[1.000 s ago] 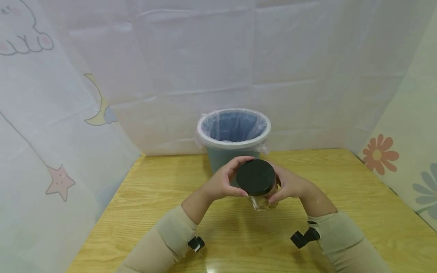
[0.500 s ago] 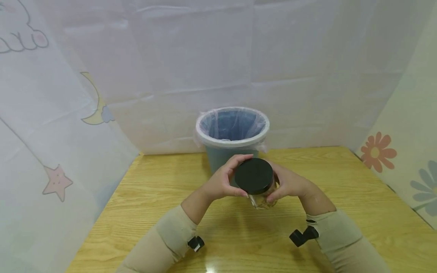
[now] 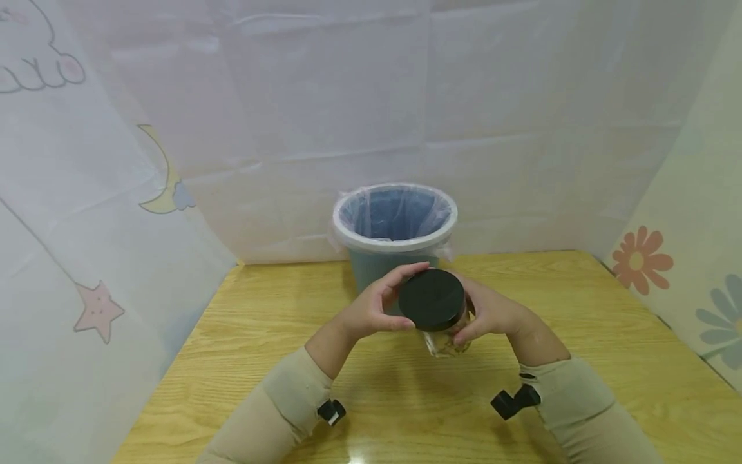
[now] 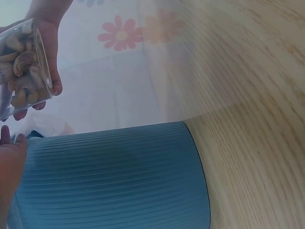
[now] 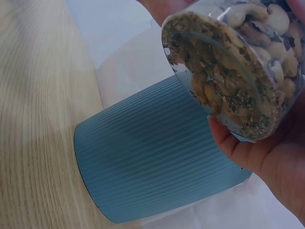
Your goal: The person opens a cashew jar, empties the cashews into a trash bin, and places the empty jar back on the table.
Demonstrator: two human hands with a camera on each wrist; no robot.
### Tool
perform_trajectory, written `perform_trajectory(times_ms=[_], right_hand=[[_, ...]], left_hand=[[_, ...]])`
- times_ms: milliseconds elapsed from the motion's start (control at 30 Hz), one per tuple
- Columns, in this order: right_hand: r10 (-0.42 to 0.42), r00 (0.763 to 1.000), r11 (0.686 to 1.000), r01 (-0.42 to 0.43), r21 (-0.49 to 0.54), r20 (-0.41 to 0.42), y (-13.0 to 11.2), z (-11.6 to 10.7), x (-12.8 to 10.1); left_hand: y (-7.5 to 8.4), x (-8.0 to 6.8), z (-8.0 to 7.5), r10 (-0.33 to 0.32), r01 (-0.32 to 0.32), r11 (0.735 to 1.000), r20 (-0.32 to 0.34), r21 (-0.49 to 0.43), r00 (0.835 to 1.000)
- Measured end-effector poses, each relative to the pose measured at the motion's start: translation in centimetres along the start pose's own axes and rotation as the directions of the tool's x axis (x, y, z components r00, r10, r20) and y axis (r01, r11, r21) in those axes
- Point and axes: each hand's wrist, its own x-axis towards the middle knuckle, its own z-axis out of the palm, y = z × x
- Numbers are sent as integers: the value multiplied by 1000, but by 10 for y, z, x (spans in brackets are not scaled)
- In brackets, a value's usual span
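Observation:
A clear jar [image 3: 443,343] with a black lid [image 3: 433,299] is held up over the table, tilted slightly. Cashews [image 5: 281,52] fill it, with dark crumbs [image 5: 224,71] gathered at its bottom. My right hand [image 3: 493,312] grips the jar's body from the right, thumb in front. From the left, my left hand [image 3: 371,309] spans the lid, its thumb at the near edge and index finger at the far edge; its other fingers are mostly hidden behind the lid. In the left wrist view only part of the left hand [image 4: 10,162] shows, below the jar [image 4: 24,67].
A blue-green ribbed bin [image 3: 368,264] with a white rim and clear plastic liner stands just beyond the hands, by the back wall sheet. The wooden table [image 3: 278,322] extends on both sides. Black wrist mounts [image 3: 516,401] hang from the sleeves.
The left thumb has slid slightly back along the lid's near edge, to the left. The jar and right hand stay nearly in place; the head view has shifted a little.

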Motion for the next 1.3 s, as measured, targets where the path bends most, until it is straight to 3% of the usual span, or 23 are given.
perform_trajectory(times_ms=[233, 467, 733, 867, 1033, 1167, 1300], right_hand=[[-7, 1000, 1000, 7, -3, -3, -1, 2, -1], [0, 1000, 1000, 0, -9, -4, -2, 2, -1], [15, 1000, 1000, -15, 4, -8, -5, 0, 0], [5, 1000, 1000, -5, -10, -15, -3, -1, 1], [73, 996, 997, -74, -16, -48, -5, 0, -1], [102, 993, 994, -104, -18, -63, -7, 1, -2], [45, 998, 999, -46, -19, -49, -5, 0, -1]], left_hand=[[-1, -1, 1, -24, 24, 1000, 10, -10, 1000], [-2, -1, 0, -7, 8, 1000, 32, -6, 999], [22, 3, 6, -19, 19, 1000, -36, 11, 999], [30, 5, 10, -24, 29, 997, -79, 70, 997], [31, 7, 12, -12, 29, 984, -99, 176, 995], [30, 6, 12, -16, 34, 982, -98, 185, 995], [25, 5, 8, 12, 0, 986, -70, 170, 997]])
